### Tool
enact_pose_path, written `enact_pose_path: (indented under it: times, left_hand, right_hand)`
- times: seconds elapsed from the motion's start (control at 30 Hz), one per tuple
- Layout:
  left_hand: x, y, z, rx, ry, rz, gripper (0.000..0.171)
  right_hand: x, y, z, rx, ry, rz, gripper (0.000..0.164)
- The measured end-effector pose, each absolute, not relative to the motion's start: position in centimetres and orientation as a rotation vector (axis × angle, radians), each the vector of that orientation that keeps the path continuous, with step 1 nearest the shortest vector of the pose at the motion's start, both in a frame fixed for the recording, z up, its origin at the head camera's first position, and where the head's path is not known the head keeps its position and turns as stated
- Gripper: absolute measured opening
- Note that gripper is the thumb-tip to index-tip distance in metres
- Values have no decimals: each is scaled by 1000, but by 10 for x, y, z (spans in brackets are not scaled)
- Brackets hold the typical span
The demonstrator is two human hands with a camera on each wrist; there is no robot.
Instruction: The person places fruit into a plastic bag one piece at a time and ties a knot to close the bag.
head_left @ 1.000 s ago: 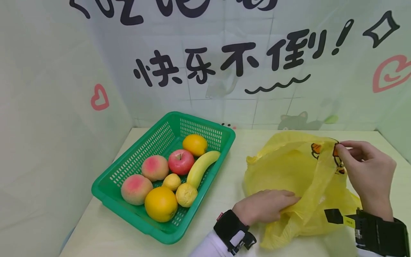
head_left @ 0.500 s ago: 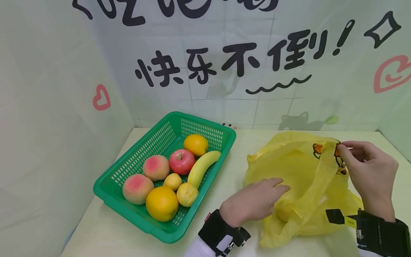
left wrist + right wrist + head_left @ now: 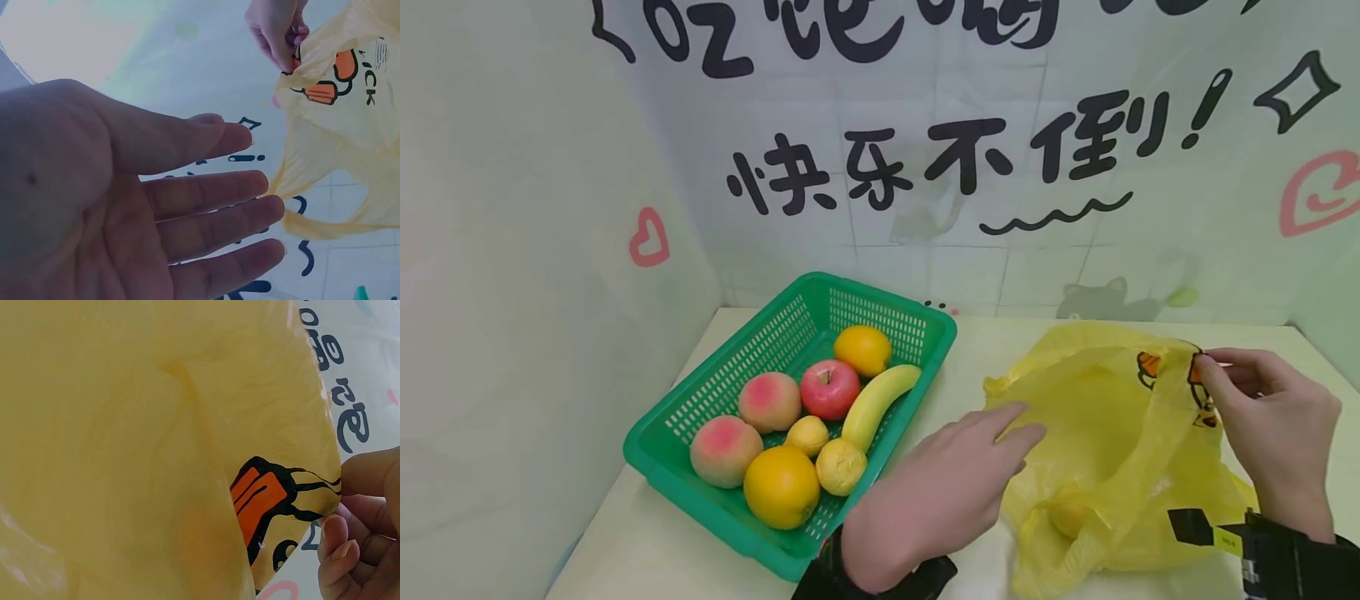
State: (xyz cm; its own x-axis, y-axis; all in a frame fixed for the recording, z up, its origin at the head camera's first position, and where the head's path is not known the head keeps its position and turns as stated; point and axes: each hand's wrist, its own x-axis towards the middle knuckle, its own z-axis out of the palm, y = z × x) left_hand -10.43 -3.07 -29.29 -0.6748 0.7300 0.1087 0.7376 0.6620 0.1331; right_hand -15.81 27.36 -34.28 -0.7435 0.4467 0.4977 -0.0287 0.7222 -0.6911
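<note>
In the head view my right hand point(image 3: 1273, 425) pinches the upper right edge of a yellow plastic bag point(image 3: 1120, 467). The bag's mouth gapes toward the left, and a rounded yellow shape point(image 3: 1070, 515) shows through its lower part. Close up in the right wrist view, thumb and finger grip the bag's edge beside a printed orange-and-black figure. My left hand point(image 3: 936, 492) hovers between the bag and a green basket point(image 3: 917, 408), holding nothing. Its fingers point(image 3: 219, 228) stretch out straight in the left wrist view.
Inside the basket lie two peaches point(image 3: 726, 452), an apple point(image 3: 830, 389), a banana point(image 3: 880, 408), an orange point(image 3: 781, 487), another orange-yellow fruit point(image 3: 862, 350) and small yellow fruits point(image 3: 841, 467). A printed curtain point(image 3: 880, 192) stands behind the pale table point(image 3: 640, 550).
My left hand has drawn out of the bag's mouth and moved left toward the basket. The right hand keeps its pinch on the bag. The head view has tilted slightly upward.
</note>
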Motion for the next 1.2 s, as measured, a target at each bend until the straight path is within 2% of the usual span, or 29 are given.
enact_pose_path:
  times: [0.23,0.47,0.63,0.9,1.2]
  left_hand:
    - [-89,-62,-283,-1027,-2794,-322,36]
    - [-85,-99,-280,-849,-2863,-335,38]
    - [-90,-118,-284,-848,-2852,-313,38]
    - [-113,-130,-272,-795,-3006,-397,43]
    - [-156,-128,-271,-670,-3284,-382,35]
  right_hand:
    - [-159,270,-343,-268,-2248,902,25]
    - [-160,270,-343,-271,-2246,902,25]
    - [-161,270,-343,-258,-2253,872,25]
    - [-157,271,-347,-317,-2275,897,24]
    - [-159,269,-347,-286,-2267,892,25]
